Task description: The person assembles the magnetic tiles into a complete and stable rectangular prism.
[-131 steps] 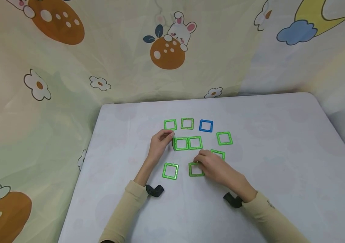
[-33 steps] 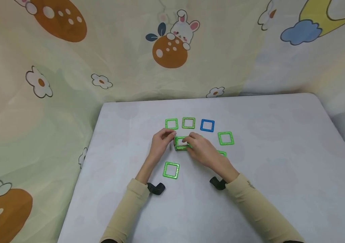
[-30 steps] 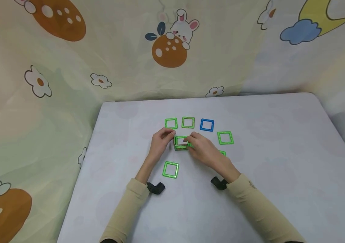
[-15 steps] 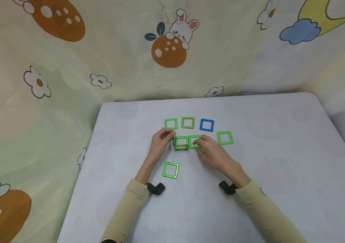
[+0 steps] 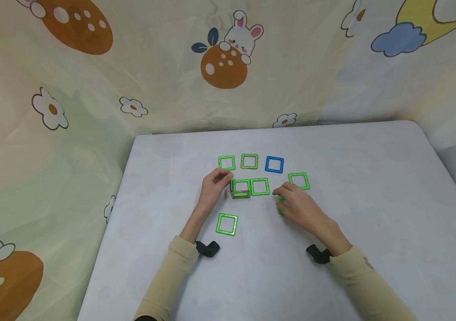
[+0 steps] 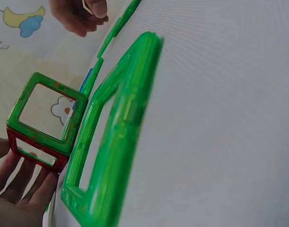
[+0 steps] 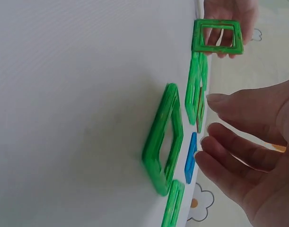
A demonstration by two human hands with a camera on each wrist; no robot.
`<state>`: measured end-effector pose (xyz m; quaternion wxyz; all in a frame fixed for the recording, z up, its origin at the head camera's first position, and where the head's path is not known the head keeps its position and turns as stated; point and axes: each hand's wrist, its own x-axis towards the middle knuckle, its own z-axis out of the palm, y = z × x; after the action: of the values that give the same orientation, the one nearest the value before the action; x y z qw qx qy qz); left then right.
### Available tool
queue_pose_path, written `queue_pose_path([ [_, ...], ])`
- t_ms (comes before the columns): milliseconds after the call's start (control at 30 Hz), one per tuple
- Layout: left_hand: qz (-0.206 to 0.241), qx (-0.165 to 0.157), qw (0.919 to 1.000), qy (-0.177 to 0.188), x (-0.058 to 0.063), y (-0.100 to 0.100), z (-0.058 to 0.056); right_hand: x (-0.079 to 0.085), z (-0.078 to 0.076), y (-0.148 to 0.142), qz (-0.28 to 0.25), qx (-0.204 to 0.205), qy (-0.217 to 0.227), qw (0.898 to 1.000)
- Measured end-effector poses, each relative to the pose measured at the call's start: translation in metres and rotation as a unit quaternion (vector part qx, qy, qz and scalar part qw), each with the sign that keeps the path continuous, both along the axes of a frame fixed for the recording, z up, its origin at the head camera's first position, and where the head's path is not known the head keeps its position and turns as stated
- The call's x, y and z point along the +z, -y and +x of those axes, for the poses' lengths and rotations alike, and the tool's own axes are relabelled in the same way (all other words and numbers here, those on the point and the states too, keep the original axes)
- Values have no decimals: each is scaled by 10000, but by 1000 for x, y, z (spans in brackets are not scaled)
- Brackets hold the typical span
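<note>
The right hand (image 5: 297,207) has moved rightward off a flat green square plastic frame (image 5: 260,194), its fingers now parted and gripping nothing just above a second green square plastic frame (image 7: 156,125) lying on the white tabletop (image 5: 372,200). The left hand (image 5: 211,187), in the same spot as before, holds with loosely curled fingers the upright red square plastic frame (image 6: 62,163) on the side of a small green-and-red box (image 5: 240,195), which adjoins the first frame. Beyond lies a blue square plastic frame (image 5: 267,164).
</note>
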<state>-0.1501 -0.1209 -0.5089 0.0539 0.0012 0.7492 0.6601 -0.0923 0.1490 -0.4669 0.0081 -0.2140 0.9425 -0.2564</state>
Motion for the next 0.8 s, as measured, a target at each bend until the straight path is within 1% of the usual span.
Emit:
queue_pose_path([
  [300, 9, -7, 10000, -30, 0, -1, 0, -3, 5, -22, 91, -160, 130, 9997],
  [467, 13, 25, 10000, 4, -1, -1, -1, -2, 7, -28, 153, -308, 190, 9992],
  [600, -7, 46, 10000, 69, -1, -1, -1, -2, 10, -32, 210, -314, 214, 9991],
  [700, -41, 53, 9999, 110, 4, -3, 1, -4, 11, -34, 227, -272, 184, 9992],
  [800, -66, 60, 9999, 147, 16, -6, 5, -6, 12, -34, 186, -256, 197, 9993],
])
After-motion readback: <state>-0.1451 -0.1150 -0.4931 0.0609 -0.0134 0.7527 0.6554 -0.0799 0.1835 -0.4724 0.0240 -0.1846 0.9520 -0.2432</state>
